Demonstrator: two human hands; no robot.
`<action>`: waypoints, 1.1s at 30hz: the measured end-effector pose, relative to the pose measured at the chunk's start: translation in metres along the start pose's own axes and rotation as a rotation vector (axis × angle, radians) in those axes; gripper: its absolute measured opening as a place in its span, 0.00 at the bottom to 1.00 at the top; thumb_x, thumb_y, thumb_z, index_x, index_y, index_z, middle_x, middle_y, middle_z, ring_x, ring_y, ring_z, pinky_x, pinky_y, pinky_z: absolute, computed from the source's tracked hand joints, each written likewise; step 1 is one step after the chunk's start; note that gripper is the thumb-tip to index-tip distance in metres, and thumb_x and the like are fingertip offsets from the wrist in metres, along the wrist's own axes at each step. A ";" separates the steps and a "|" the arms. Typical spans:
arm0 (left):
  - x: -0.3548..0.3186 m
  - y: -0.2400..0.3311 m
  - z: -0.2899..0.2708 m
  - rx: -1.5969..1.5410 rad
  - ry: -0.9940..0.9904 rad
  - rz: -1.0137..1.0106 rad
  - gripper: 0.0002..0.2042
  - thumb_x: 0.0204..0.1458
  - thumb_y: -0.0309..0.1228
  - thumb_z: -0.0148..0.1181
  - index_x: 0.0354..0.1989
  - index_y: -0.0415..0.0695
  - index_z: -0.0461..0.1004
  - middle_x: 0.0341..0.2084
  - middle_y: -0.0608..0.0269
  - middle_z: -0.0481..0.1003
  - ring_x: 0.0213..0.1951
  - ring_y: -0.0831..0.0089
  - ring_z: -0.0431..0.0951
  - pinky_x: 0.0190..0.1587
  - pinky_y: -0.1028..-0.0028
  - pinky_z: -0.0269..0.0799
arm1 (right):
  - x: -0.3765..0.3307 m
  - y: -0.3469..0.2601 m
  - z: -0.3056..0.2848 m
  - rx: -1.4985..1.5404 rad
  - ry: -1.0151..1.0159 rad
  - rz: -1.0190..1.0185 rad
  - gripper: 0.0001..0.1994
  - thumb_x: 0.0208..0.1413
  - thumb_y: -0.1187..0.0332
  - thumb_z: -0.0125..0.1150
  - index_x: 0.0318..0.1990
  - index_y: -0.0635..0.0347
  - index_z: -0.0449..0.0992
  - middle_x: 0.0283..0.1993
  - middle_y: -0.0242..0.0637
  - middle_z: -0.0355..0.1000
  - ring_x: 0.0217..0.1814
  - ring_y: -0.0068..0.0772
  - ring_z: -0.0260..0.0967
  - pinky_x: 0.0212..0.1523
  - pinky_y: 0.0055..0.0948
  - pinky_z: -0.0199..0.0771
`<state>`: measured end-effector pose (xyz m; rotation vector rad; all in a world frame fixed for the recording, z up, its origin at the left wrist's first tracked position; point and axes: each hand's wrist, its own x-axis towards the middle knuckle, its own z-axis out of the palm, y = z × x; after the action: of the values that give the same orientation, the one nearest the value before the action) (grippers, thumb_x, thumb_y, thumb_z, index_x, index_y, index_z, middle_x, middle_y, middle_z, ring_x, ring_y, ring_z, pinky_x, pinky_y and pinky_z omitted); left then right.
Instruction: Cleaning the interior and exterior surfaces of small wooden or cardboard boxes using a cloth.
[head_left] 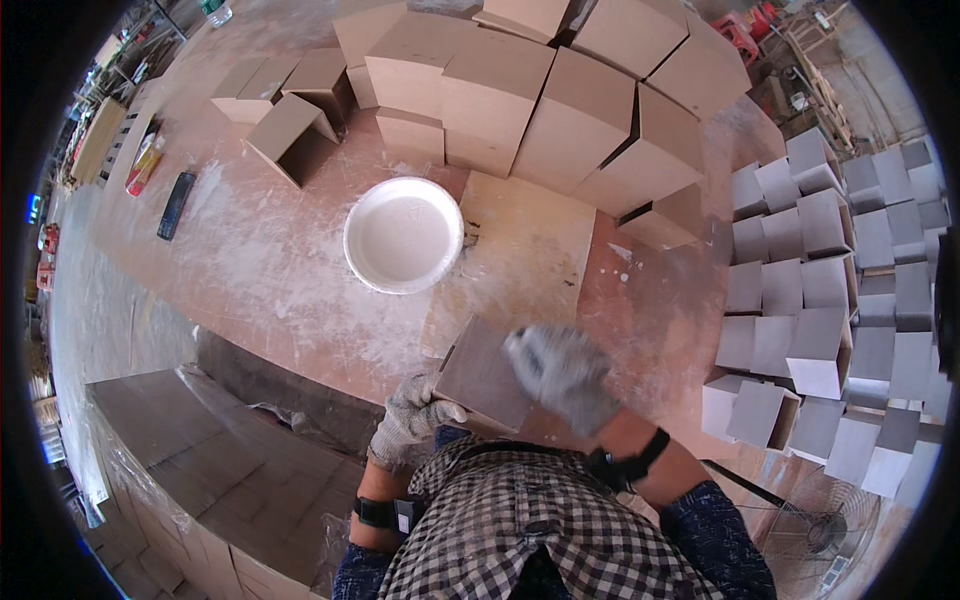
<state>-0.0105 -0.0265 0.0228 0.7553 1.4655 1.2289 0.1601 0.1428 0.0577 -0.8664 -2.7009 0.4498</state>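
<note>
A brown box point(480, 378), apparently of cardboard, is tilted close to my body at the near edge of the table. My left hand point(412, 412), in a whitish knitted glove, grips its left side, the thumb on the near edge. Over the box's right part is my right hand point(563, 378), in a grey-stained glove. It is blurred, its fingers curled in; what they hold, if anything, is hidden. Beyond the box stands a round white basin point(404, 236) with whitish liquid in it.
Brown boxes point(490, 95) are stacked along the far side, with an open one point(292, 140) on its side. Many grey-and-white boxes point(800, 280) stand in rows at right. A plastic-wrapped stack point(190, 440) is near left. A dark handheld object point(176, 206) lies far left; a fan point(825, 530) stands near right.
</note>
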 end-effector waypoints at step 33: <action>0.005 -0.011 -0.006 0.021 -0.175 0.165 0.15 0.47 0.36 0.68 0.38 0.39 0.76 0.28 0.64 0.77 0.33 0.71 0.76 0.40 0.73 0.70 | 0.063 -0.004 0.026 -0.077 0.087 -0.080 0.13 0.58 0.59 0.52 0.28 0.57 0.71 0.26 0.43 0.69 0.29 0.46 0.69 0.31 0.45 0.71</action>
<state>-0.0163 -0.0272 0.0106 0.9894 1.2947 1.2384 0.1000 0.1721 0.0455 -0.7757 -2.6760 0.2860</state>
